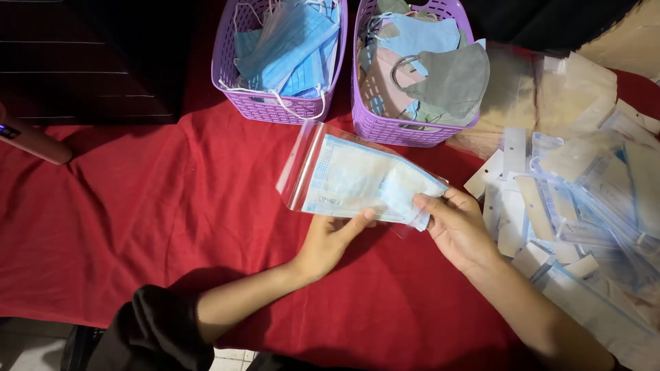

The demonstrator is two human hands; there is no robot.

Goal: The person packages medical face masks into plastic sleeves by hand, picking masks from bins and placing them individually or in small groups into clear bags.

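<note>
A worktop covered by a creased red cloth [151, 206] fills most of the frame, running from the left edge to the lower right. Along the right side, from the upper right corner down to the bottom edge, lies a loose heap of clear plastic sleeves and white card headers [584, 199], overlapping one another. At the top centre stand two purple plastic lattice baskets side by side: the left basket [227, 69] holds flat light-blue pleated face masks with white ear loops [292, 48], and the right basket [385, 124] holds shaped masks in grey, blue and pink, with one grey folded mask [450, 79] draped over its right rim. In the middle of the frame, just below the baskets, a clear zip-top plastic bag with a light-blue mask inside [357, 178] is held a little above the cloth, tilted so its open strip points to the upper left. The left hand [330, 240] reaches up from the bottom centre, its thumb pressed on the bag's lower edge and fingers beneath, gripping it. The right hand [457, 227] comes in from the lower right, its fingers curled and pinching the bag's right end. At the far left edge, a brownish rounded object with a small blue light [31, 141] lies on the cloth; what it is cannot be told.
</note>
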